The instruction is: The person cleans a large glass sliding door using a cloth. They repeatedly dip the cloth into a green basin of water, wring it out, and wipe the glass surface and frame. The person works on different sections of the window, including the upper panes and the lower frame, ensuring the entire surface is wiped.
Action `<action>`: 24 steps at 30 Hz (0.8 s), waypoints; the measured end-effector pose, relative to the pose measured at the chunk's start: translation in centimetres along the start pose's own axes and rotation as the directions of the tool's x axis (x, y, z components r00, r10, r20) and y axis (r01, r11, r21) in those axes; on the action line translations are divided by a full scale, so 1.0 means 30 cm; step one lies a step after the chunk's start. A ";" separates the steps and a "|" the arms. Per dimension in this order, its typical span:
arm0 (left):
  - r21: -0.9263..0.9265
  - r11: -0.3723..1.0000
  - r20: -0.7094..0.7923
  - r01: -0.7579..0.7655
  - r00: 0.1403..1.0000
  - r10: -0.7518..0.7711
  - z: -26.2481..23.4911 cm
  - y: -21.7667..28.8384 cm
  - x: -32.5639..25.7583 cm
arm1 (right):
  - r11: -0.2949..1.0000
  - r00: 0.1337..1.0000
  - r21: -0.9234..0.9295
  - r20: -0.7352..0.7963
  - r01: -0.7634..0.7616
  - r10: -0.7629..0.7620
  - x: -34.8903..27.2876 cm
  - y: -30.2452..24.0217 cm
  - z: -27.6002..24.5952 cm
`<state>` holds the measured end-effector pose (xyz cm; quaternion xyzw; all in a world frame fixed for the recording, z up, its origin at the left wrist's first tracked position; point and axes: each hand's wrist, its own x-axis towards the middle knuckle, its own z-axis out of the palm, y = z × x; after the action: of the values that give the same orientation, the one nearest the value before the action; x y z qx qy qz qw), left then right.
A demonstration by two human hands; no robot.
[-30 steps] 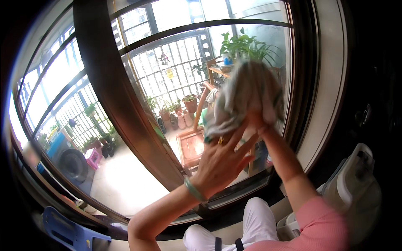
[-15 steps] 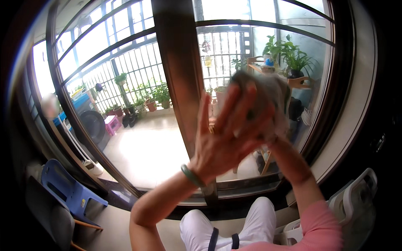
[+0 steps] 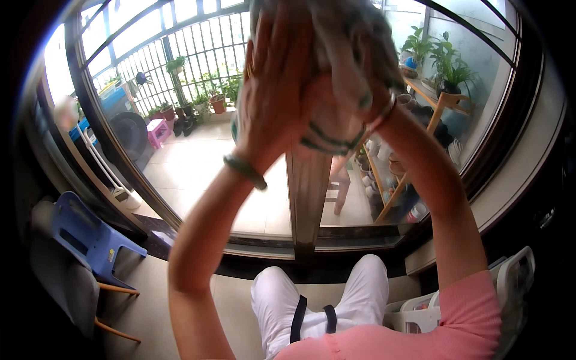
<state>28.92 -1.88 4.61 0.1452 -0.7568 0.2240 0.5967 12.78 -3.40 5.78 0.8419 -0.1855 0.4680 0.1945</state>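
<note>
A bunched white-grey cloth with green stripes is up at the top middle, blurred by motion, with a striped fold hanging below. My left hand presses along its left side, fingers stretched upward and close together. Some of the cloth also shows left of that wrist, which wears a green bangle. On the other side my right hand grips the cloth. Folds cover most of its fingers, and a reddish band circles the wrist. Both hands are raised in front of the glass sliding door.
Beyond the glass are potted plants, a pink stool, a washing machine and a wooden rack. Inside, a blue chair and a grey chair stand left. White plastic furniture is at right.
The cloth and both hands have shifted upward in the view, and the left forearm is more upright. The left fingers were spread and are now closer together against the cloth. The view has tilted down.
</note>
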 end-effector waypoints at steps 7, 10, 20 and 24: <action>0.050 0.938 0.359 0.342 0.870 -0.336 0.070 0.284 -0.848 | 0.983 0.915 -0.028 0.363 -0.181 0.179 -0.557 -0.251 0.238; 0.028 0.895 0.547 0.445 0.743 -0.386 0.096 0.422 -1.071 | 0.812 0.788 0.248 0.498 -0.528 0.361 -0.879 -0.232 0.350; -0.031 0.983 0.158 0.180 0.972 -0.173 0.066 0.198 -0.308 | 0.251 0.787 0.938 0.035 -0.238 0.615 -0.319 -0.214 0.084; -0.086 0.968 0.171 0.235 0.961 -0.218 0.085 0.222 -0.397 | 0.703 0.881 0.600 0.005 -0.381 0.473 -0.272 -0.315 0.067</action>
<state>26.46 1.96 -8.51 0.2166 -0.7915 0.1015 0.5624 14.86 4.73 -3.67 0.7560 -0.2077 0.5956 -0.1746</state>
